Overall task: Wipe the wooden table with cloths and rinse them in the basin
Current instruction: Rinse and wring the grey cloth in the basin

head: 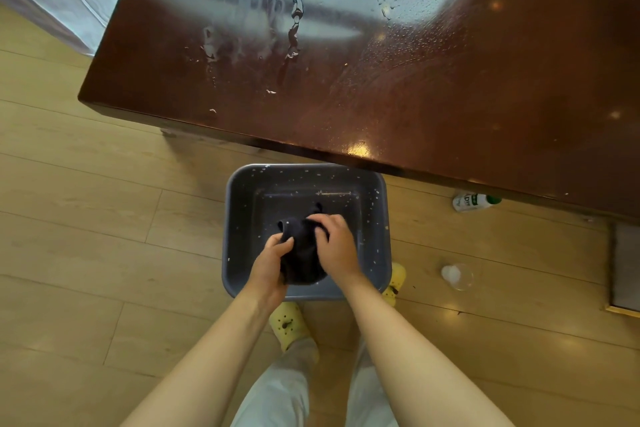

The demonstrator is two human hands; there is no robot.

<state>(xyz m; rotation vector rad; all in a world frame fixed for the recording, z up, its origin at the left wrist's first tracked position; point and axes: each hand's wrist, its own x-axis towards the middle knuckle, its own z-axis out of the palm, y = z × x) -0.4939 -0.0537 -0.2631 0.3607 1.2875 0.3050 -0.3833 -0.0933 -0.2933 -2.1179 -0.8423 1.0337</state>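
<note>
- Rinse step in hand, by my reading: both hands work a dark cloth (pixel 304 253) above the grey basin (pixel 239 218), which sits on the plank floor directly below them.
- Left hand (pixel 268 265) clasps the cloth's left side, thumb up over the top, fingers curled round the bunched fabric.
- Right hand (pixel 334 246) clamps the cloth's right side from above, knuckles raised, fingers folded down onto it.
- Cloth is bunched between the two palms, held over the near half of the basin; looks like wringing or scrubbing, cannot tell which.
- Water level in basin hard to read; pale specks dot its rim and inner walls.
- Wooden table (pixel 450 87) lies beyond the hands, its near edge just past the basin's far rim. Top shows a long wet streak and scattered droplets in the glare, plus a few pale flecks on the side ahead-left of the hands.
- Judgement: wiping is partly done, since the surface is wet, but the streaks, beads and flecks suggest another pass is needed. Only one cloth in view.
- Both forearms reach straight down and forward, roughly parallel, wrists bent inward toward each other over the basin.
- Right of the hands, on the floor: a small bottle (pixel 474 202) near the table edge and a clear cup (pixel 457 276), both well apart from the basin.
- Yellow clogs (pixel 287 324) below the hands, at the basin's near side.
</note>
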